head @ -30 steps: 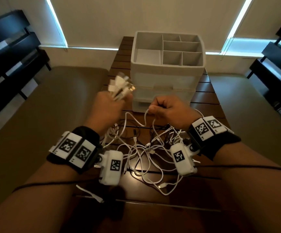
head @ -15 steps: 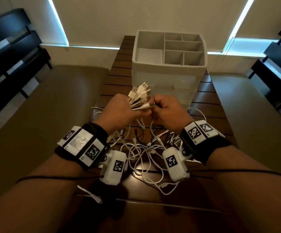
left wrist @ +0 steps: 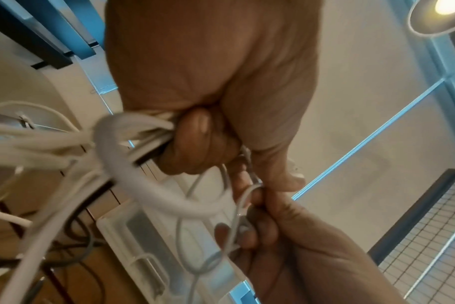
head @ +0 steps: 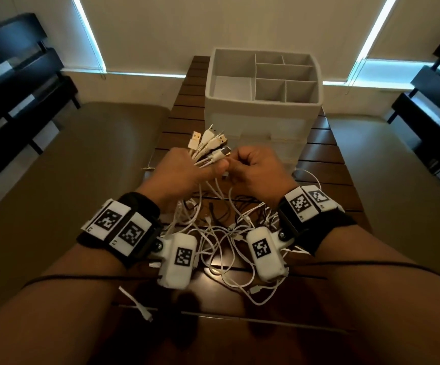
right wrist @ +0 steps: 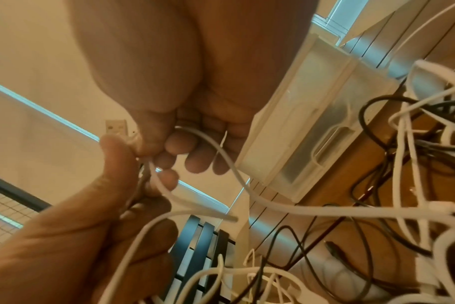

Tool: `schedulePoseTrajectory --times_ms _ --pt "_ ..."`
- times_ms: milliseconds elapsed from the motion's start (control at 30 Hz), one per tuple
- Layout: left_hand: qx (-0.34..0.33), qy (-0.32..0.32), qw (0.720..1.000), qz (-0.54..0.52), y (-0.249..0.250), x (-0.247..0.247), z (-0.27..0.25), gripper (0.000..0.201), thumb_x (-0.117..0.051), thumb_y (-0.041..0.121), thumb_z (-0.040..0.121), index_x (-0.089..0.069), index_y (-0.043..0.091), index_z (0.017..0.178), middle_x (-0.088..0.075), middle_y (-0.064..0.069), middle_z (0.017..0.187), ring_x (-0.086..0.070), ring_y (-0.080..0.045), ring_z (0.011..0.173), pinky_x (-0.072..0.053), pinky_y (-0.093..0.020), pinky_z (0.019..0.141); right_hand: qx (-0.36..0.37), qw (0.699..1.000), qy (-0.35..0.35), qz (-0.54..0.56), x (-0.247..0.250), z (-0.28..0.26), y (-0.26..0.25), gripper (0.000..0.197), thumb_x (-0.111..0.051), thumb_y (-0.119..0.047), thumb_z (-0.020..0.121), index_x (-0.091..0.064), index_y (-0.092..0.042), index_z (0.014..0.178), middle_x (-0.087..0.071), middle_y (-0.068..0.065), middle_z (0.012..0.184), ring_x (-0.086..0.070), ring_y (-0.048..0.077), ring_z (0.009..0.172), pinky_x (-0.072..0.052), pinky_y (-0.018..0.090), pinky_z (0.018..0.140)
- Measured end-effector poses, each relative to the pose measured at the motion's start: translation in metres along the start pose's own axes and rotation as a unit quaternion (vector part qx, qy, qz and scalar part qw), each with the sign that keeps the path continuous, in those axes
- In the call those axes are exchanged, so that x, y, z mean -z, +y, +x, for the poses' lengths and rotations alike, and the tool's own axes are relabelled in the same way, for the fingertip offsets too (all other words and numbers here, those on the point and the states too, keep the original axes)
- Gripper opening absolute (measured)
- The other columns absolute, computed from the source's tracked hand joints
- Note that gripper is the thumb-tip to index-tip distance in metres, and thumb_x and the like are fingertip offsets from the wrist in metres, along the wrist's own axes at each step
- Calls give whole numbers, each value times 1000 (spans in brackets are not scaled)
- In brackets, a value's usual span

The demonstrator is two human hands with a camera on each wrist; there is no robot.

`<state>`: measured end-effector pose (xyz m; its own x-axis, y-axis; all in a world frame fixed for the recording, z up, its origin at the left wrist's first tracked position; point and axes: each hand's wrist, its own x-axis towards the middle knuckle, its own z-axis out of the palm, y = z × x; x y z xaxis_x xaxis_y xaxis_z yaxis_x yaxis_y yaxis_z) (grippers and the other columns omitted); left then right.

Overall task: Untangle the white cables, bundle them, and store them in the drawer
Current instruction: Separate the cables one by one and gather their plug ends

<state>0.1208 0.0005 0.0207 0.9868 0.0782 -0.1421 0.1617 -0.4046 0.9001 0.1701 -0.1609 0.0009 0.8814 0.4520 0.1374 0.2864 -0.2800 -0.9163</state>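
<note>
Black cables (head: 215, 210) on slatted table (head: 326, 151) (dark wood).

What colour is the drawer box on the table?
White, with frosted drawer fronts; the drawer box shows best in the head view.

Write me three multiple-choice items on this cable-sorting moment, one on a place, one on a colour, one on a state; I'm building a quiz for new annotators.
1. Where does the organizer stand?
A. on the table beyond the hands
B. on the floor at the left
C. on the person's lap

2. What colour are most of the loose cables on the table?
A. red
B. white
C. green

3. What is the left hand doing?
A. resting flat on the table
B. gripping a bunch of plug ends
C. pulling a drawer open

Answers:
1 A, the head view shows it on the slatted table past both hands.
2 B, the tangle is mostly white, with a few black cables.
3 B, the plugs fan out above its closed fingers, while the right hand pinches one cable beside it.
</note>
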Motion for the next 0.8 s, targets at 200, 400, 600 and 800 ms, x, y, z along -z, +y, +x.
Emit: schedulePoseTrajectory --times_ms 200,400,600,800 --pt "-31 73 991 110 1 15 0 15 -78 23 81 -71 11 78 -53 6 52 -46 -1 37 -34 -14 39 -28 999 -40 -15 7 -7 6 15 -61 -23 91 -64 -21 77 -61 -4 65 -56 13 63 -50 35 64" --pt "19 297 933 202 -3 71 10 25 -76 21 82 -68 0 92 -58 -15 78 -57 -25 74 -36 -32 63 -99 988 -112 -43 21 -18 19 9 -56 -19 95 -61 -13 90 -58 3 70 -56 9 59 -49 22 58" --pt "14 262 941 214 7 57 -4 40 -82 13 75 -65 1 109 -56 -4 85 -53 -14 68 -32 -15 47 -60 977 -110 -170 13 -12 15 14 -58 -24 93 -63 -24 81 -62 -7 74 -56 6 67 -43 25 65" --pt "-14 79 983 163 12 5 -10 33 -76 39 80 -58 18 65 -55 1 58 -46 -8 47 -34 -24 43 12 991 -79 -105 2 1 -9 13 -59 -20 93 -70 -18 100 -71 1 94 -64 15 87 -50 31 78"
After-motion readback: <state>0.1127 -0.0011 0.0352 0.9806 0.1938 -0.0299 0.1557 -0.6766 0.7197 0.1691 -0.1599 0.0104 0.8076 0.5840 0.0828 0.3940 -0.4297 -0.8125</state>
